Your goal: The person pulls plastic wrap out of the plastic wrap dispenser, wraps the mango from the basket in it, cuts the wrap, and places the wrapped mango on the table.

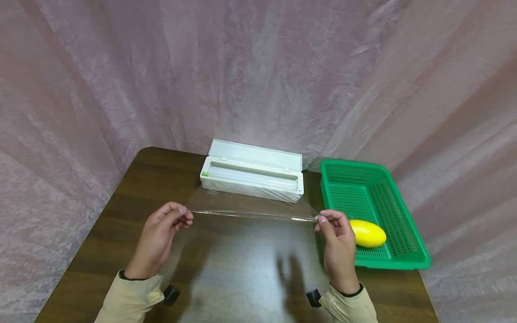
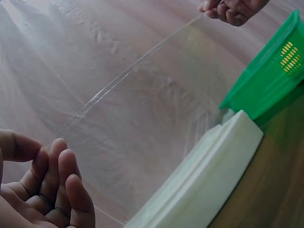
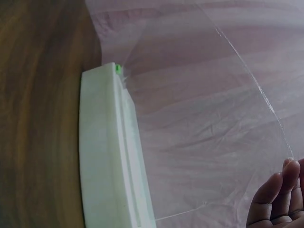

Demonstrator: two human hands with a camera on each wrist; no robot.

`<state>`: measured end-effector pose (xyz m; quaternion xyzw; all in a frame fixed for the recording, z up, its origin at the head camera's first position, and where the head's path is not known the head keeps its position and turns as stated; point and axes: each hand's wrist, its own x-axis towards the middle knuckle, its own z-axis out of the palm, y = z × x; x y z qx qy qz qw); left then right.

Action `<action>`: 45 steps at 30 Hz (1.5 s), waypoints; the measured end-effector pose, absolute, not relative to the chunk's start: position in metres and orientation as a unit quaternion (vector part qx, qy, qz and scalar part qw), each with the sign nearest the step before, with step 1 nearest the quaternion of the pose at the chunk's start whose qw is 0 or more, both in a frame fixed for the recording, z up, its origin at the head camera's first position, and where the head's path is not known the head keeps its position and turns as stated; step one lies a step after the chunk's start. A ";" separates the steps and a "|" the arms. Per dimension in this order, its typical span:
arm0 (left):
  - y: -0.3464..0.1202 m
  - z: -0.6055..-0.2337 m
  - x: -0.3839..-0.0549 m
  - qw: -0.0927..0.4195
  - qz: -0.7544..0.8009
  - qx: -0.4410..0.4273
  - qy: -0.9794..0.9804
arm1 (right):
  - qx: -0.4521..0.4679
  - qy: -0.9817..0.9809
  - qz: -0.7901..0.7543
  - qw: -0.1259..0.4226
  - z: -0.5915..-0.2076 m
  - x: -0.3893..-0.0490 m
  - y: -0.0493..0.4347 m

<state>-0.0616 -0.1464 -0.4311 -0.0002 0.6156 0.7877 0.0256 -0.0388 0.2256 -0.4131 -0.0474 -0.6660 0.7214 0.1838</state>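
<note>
The left hand pinches one corner of the film, stretched rightward from it and joined to the box beyond and between the hands; the right hand pinches the other corner, beside the basket. Drawing film out seems the current step (next calls, I'd judge, for an even pull).

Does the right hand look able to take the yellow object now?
Probably yes: the yellow object appears near the right hand, and the green basket is uncovered; but that hand pinches the clear film and must first release it.
</note>
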 end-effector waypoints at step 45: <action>-0.162 -0.508 -0.025 0.151 0.682 -0.099 0.708 | -0.145 -0.694 0.704 0.052 -0.511 0.013 0.225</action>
